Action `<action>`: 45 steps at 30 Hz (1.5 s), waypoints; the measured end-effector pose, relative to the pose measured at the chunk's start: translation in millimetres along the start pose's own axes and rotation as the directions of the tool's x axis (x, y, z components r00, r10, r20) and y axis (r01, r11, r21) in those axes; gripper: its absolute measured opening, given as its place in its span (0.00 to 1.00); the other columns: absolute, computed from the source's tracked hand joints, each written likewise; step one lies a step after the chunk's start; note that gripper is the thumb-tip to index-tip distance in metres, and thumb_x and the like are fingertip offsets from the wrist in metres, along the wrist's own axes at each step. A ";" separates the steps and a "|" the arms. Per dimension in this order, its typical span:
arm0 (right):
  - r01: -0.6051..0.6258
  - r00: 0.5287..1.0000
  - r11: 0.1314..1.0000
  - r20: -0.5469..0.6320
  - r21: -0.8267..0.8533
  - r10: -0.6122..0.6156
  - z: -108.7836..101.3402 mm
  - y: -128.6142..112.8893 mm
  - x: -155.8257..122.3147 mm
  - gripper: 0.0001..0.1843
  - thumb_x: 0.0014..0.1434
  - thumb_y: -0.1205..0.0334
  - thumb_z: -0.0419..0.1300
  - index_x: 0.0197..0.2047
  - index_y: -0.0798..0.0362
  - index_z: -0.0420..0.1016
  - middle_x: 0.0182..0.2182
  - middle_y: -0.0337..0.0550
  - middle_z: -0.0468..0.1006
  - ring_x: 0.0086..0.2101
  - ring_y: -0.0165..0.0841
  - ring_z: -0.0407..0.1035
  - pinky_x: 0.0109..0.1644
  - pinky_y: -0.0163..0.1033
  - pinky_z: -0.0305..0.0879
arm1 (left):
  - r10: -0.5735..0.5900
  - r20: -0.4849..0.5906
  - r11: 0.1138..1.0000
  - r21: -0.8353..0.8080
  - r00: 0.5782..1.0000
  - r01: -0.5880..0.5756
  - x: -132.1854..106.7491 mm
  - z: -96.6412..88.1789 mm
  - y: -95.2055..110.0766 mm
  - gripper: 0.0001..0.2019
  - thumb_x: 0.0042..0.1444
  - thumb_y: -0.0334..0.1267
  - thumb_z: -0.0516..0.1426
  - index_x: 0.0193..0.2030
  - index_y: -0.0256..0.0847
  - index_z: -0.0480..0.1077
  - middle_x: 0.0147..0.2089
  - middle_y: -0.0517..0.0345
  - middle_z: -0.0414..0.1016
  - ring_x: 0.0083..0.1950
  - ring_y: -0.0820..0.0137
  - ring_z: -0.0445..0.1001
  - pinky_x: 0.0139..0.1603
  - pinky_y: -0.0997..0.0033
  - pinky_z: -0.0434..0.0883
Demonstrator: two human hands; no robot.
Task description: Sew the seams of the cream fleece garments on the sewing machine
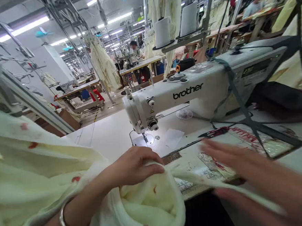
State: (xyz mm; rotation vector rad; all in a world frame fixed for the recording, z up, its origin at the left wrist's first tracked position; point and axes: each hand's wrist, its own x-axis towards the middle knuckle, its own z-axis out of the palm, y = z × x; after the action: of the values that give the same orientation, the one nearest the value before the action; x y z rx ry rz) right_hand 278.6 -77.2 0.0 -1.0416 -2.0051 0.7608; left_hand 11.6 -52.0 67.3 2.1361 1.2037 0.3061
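My left hand [134, 167] pinches the edge of a pale cream fleece garment [41, 169] with small red marks, bunched across my lap and the table's near edge. A strip of that fabric stretches rightward under my right hand [251, 175], which is blurred with fingers spread flat over the table; whether it grips the strip I cannot tell. A white Brother sewing machine [191, 93] stands behind both hands, its needle [144, 137] just beyond my left hand. A silver bangle circles my left wrist.
Two white thread cones [162, 32] stand on a rack above the machine. A dark strap [239, 103] hangs across the machine body. A white sewing table [108, 133] holds printed paper sheets [221, 163] at right. Other workstations, hanging cream garments and a seated person are behind.
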 end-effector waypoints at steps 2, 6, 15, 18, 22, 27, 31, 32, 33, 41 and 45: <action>0.033 0.988 0.999 0.154 -0.024 -0.029 16.7 -15.7 23.4 0.25 0.58 0.60 0.58 0.59 0.41 0.65 0.56 0.41 0.68 0.55 0.43 0.62 0.56 0.49 0.63 | 0.040 0.061 0.999 0.005 0.997 -0.040 7.1 -0.1 -6.0 0.10 0.59 0.40 0.55 0.40 0.40 0.75 0.36 0.58 0.77 0.37 0.74 0.72 0.39 0.77 0.65; -0.121 0.945 0.978 0.321 0.170 0.061 44.5 -23.4 57.6 0.09 0.61 0.65 0.49 0.39 0.52 0.70 0.36 0.40 0.77 0.37 0.32 0.70 0.38 0.35 0.65 | -0.019 -0.213 0.976 0.209 0.977 0.064 -1.0 6.1 2.0 0.07 0.58 0.40 0.57 0.38 0.40 0.72 0.40 0.54 0.74 0.44 0.67 0.71 0.46 0.69 0.66; -0.299 0.902 0.949 0.356 0.105 0.244 26.6 -18.9 63.9 0.09 0.60 0.59 0.51 0.33 0.52 0.70 0.22 0.34 0.67 0.24 0.28 0.59 0.27 0.32 0.52 | -0.294 -0.208 0.928 0.169 0.933 0.331 -13.7 60.8 28.4 0.13 0.54 0.30 0.51 0.48 0.38 0.61 0.36 0.53 0.73 0.37 0.63 0.73 0.37 0.65 0.68; -0.342 0.851 0.907 0.491 0.246 0.188 21.9 -15.1 62.4 0.09 0.60 0.61 0.51 0.37 0.52 0.72 0.24 0.34 0.67 0.23 0.26 0.58 0.26 0.30 0.54 | -0.310 -0.138 0.944 0.074 0.940 0.322 -14.5 40.1 20.0 0.14 0.54 0.25 0.46 0.43 0.44 0.64 0.41 0.59 0.73 0.43 0.66 0.72 0.45 0.65 0.66; -0.342 0.857 0.895 0.486 0.286 0.172 23.0 -11.2 58.8 0.10 0.61 0.61 0.51 0.40 0.52 0.73 0.24 0.33 0.68 0.21 0.24 0.56 0.25 0.30 0.52 | -0.322 -0.089 0.940 0.091 0.942 0.330 -10.2 19.1 19.9 0.14 0.55 0.27 0.46 0.43 0.45 0.66 0.43 0.62 0.73 0.48 0.67 0.70 0.51 0.65 0.63; -0.317 0.876 0.926 0.439 0.206 0.202 25.7 -9.5 60.9 0.11 0.61 0.60 0.52 0.44 0.51 0.73 0.23 0.33 0.70 0.23 0.27 0.60 0.28 0.31 0.54 | -0.246 -0.124 0.950 0.166 0.961 0.264 3.5 22.6 17.1 0.06 0.58 0.42 0.54 0.40 0.45 0.69 0.41 0.61 0.74 0.44 0.66 0.71 0.47 0.65 0.65; -0.332 0.866 0.932 0.438 0.147 0.240 32.6 -5.8 73.9 0.08 0.59 0.63 0.53 0.39 0.52 0.72 0.25 0.34 0.73 0.26 0.28 0.65 0.29 0.32 0.56 | -0.066 -0.149 0.972 0.213 0.987 0.097 16.2 17.8 -1.1 0.04 0.57 0.36 0.54 0.37 0.43 0.69 0.47 0.57 0.71 0.48 0.66 0.70 0.47 0.67 0.65; -0.332 0.863 0.935 0.442 0.128 0.246 35.5 -4.3 79.0 0.07 0.59 0.64 0.52 0.36 0.52 0.72 0.24 0.34 0.73 0.25 0.28 0.64 0.29 0.32 0.55 | -0.040 -0.140 0.980 0.189 0.989 0.066 19.0 15.4 -7.6 0.04 0.57 0.35 0.54 0.38 0.42 0.69 0.47 0.57 0.71 0.47 0.67 0.69 0.47 0.67 0.65; -0.325 0.863 0.939 0.441 0.113 0.246 39.0 -2.5 84.7 0.06 0.59 0.64 0.52 0.34 0.52 0.71 0.24 0.34 0.72 0.25 0.28 0.64 0.28 0.32 0.54 | -0.041 -0.123 0.987 0.151 0.991 0.060 21.4 13.1 -14.7 0.04 0.57 0.35 0.53 0.37 0.41 0.69 0.44 0.57 0.72 0.45 0.68 0.70 0.46 0.68 0.65; -0.360 0.824 0.930 0.489 0.065 0.285 69.3 14.4 136.0 0.06 0.55 0.69 0.51 0.28 0.52 0.64 0.21 0.35 0.72 0.23 0.28 0.65 0.26 0.31 0.56 | -0.447 -0.156 0.881 -0.250 0.881 0.402 32.4 6.8 -59.8 0.08 0.56 0.41 0.53 0.36 0.39 0.70 0.35 0.59 0.74 0.39 0.69 0.70 0.40 0.71 0.63; -0.273 0.834 0.957 0.471 -0.101 0.288 76.7 18.7 155.4 0.06 0.53 0.71 0.52 0.27 0.52 0.65 0.20 0.35 0.73 0.22 0.28 0.65 0.26 0.32 0.57 | -0.536 -0.152 0.838 -0.213 0.830 0.502 44.4 5.1 -68.5 0.08 0.52 0.39 0.53 0.29 0.39 0.71 0.29 0.61 0.73 0.35 0.69 0.70 0.36 0.72 0.62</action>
State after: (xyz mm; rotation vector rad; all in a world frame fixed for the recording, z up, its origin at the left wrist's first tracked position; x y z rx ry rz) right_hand 161.8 52.2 -4.1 -1.2778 -2.3055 1.2559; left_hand -7.7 7.3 14.3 1.5782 1.7617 0.3697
